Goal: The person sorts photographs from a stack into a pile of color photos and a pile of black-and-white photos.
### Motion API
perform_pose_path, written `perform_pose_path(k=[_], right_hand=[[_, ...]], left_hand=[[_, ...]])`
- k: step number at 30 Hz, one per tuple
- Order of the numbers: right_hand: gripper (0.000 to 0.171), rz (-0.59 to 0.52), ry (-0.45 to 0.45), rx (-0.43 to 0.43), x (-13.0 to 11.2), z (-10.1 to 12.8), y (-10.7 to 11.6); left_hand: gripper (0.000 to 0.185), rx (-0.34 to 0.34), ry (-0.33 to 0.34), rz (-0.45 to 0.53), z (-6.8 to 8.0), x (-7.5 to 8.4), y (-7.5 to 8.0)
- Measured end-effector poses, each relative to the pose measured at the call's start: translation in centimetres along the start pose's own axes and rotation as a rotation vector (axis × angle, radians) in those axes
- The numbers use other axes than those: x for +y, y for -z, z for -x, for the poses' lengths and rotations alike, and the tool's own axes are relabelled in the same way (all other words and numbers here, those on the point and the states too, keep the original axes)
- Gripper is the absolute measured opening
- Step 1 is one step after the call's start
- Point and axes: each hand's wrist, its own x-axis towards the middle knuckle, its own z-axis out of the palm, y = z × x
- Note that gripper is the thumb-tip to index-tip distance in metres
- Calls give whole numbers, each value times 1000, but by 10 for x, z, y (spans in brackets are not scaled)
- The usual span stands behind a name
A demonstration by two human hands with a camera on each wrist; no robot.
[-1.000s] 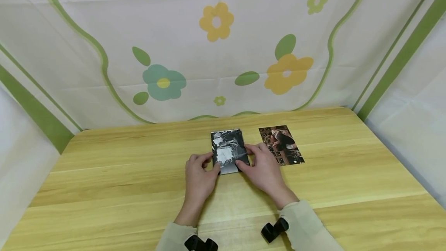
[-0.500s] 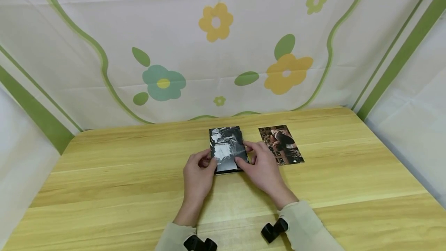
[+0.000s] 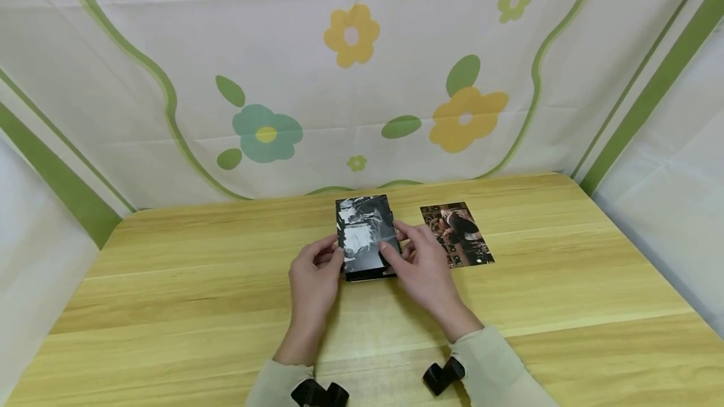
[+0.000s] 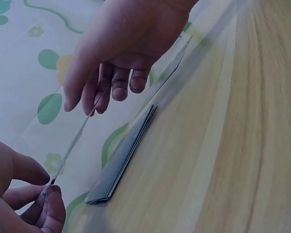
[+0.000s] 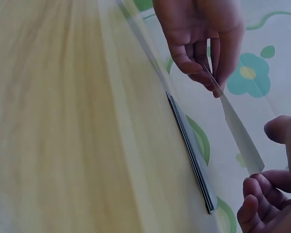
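**Top photo lifted off the stack between both hands**

The left hand pinches the left edge of a black-and-white photo, thumb and fingertips closed on it, while the right hand pinches the opposite edge in the same way. The print hangs between them, raised clear of the stack of photos that lies on the bench directly beneath; both wrist views show a gap between the lifted sheet and the pile. A colour photo lies flat just beyond the right hand, apart from the stack.

The held photo's long axis runs away from the person toward the flowered backdrop, its short edges near and far. It tilts, far end higher and face turned up toward the head camera.

Risks, as I judge them: the grip sits only on the thin edges, so a slack pinch on either side could let the sheet swing or drop back askew on the pile. Squeezing the two edges inward could bow or crease it. Fingertips on the glossy face may leave marks. The right hand sits close to the colour photo and could nudge it.
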Motion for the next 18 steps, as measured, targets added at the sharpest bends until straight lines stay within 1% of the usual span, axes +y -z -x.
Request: perform_pose_path(k=[5, 9, 12, 18], right_hand=[[59, -15, -7, -11, -1, 2, -4], [57, -32, -5, -13, -3, 2, -11], [56, -23, -2, -20, -9, 2, -21], [54, 13, -1, -71, -30, 3, -51]], left_hand=[[28, -11, 32, 2, -2, -2, 4], [27, -14, 27, -15, -7, -5, 13], [27, -13, 29, -45, -9, -5, 24], [29, 19, 95, -115, -16, -9, 55]])
